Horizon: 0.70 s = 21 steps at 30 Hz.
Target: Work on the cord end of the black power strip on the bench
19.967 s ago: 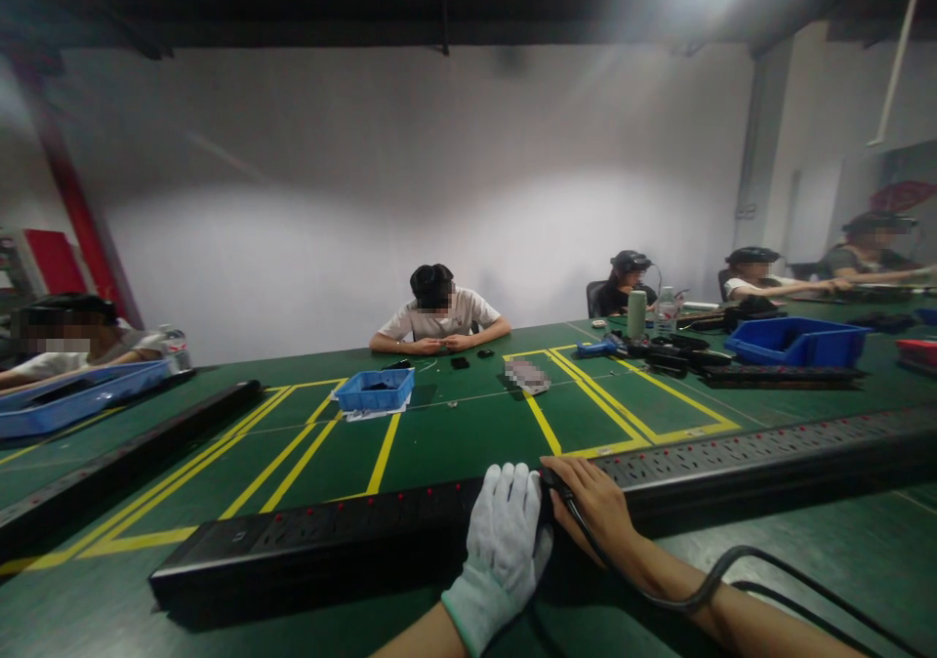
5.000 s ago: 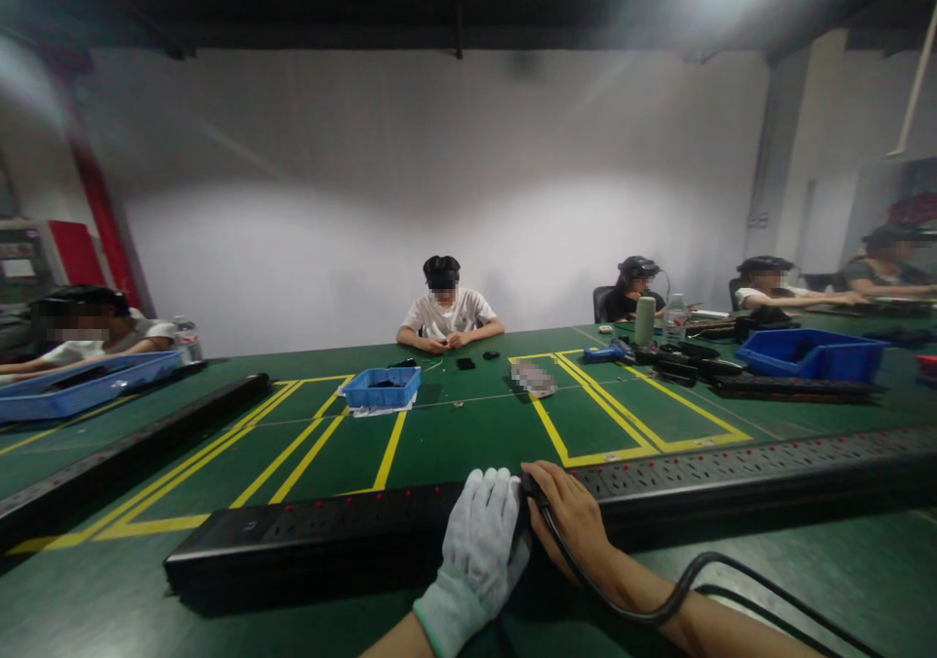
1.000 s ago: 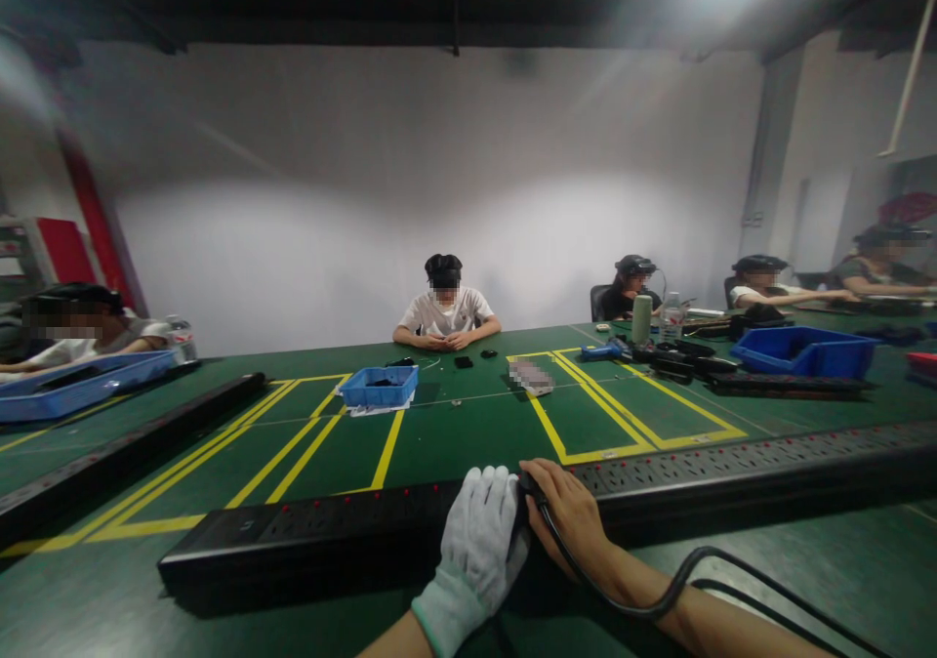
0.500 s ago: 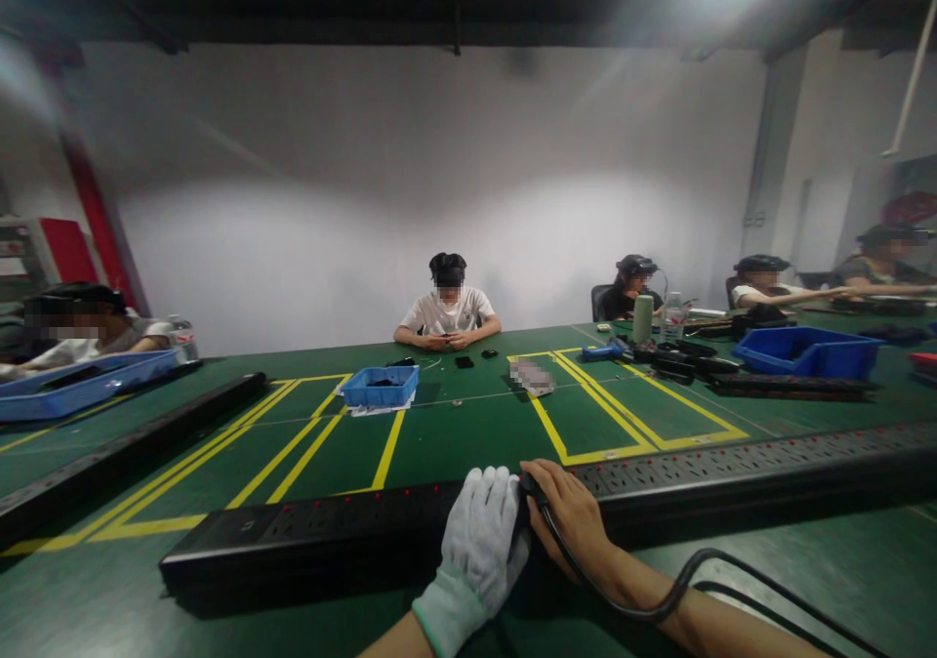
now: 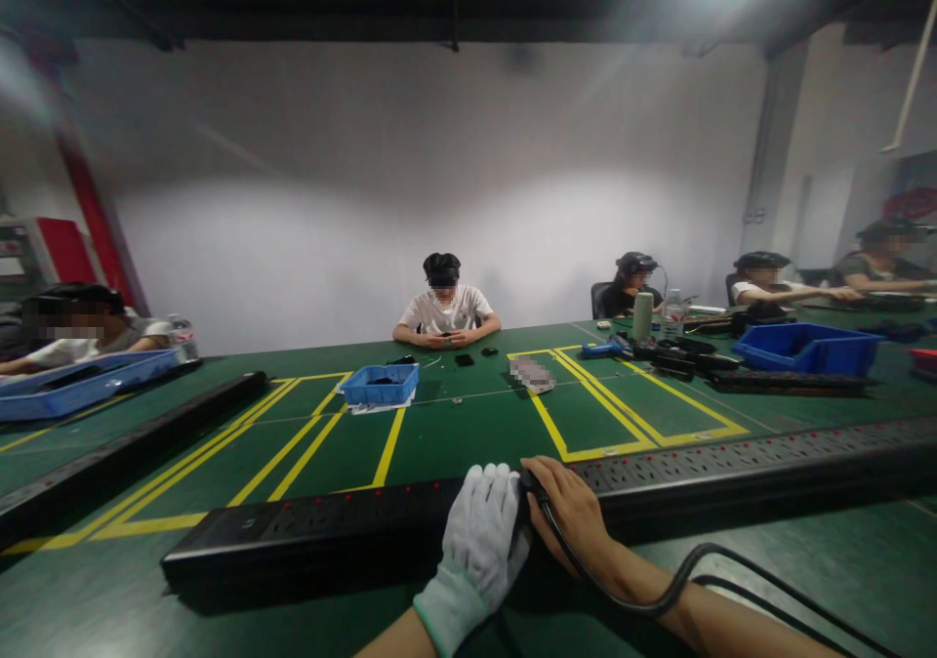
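A long black power strip [image 5: 351, 531] with rows of sockets and small red switches lies across the table in front of me. My left hand [image 5: 479, 536], in a grey-white glove, is laid over the strip's top with its thumb on the near side, gripping it. Right beside it, my bare right hand [image 5: 563, 512] is closed on a black plug [image 5: 533, 482] at the strip's top. From the plug a thick black cable [image 5: 670, 595] runs over my right forearm. The plug's prongs are hidden, so how far it is seated cannot be seen.
A second power strip [image 5: 146, 438] lies at left. Blue bins [image 5: 381, 385] stand mid-table and at both sides. Black parts [image 5: 680, 357], a green cylinder [image 5: 642, 316] and a water bottle [image 5: 672, 314] are at right. Several people sit around the green table [image 5: 454, 433].
My hands stay almost where they were on the strip and plug. The cable over my right forearm has shifted very slightly.
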{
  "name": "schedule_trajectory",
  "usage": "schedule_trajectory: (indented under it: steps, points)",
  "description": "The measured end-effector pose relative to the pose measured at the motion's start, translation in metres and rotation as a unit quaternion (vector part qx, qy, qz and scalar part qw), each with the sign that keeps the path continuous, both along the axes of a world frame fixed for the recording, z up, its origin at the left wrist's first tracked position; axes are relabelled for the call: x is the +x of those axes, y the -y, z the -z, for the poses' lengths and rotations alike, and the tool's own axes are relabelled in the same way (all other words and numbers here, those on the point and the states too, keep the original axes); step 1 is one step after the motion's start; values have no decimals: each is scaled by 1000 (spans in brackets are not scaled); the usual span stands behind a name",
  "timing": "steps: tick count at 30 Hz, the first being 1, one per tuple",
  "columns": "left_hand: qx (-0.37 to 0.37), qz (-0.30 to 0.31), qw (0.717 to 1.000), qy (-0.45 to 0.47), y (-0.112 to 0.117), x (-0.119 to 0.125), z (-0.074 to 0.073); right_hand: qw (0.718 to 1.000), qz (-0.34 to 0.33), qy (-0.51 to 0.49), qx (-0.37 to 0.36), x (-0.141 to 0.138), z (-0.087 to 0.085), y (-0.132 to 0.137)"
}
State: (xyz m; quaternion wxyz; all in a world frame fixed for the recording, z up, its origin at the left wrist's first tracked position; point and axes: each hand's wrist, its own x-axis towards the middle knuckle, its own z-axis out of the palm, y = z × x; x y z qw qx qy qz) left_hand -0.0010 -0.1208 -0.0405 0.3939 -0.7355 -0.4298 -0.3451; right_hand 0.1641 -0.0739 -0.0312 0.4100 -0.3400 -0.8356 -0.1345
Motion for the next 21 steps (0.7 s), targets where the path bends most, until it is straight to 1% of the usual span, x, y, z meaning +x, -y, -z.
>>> schedule_trajectory:
  steps: [4,10,21]
  points:
    - [0,7,1000,4,1,0,-1,1000,1,1,1,0,0,1]
    - [-19,-4,1000,7,2,0,1,1000,4,-1,4,0,-1,1]
    - [-26,-8,1000,3,0,-1,3,1000,9,1,-2,-1,1,0]
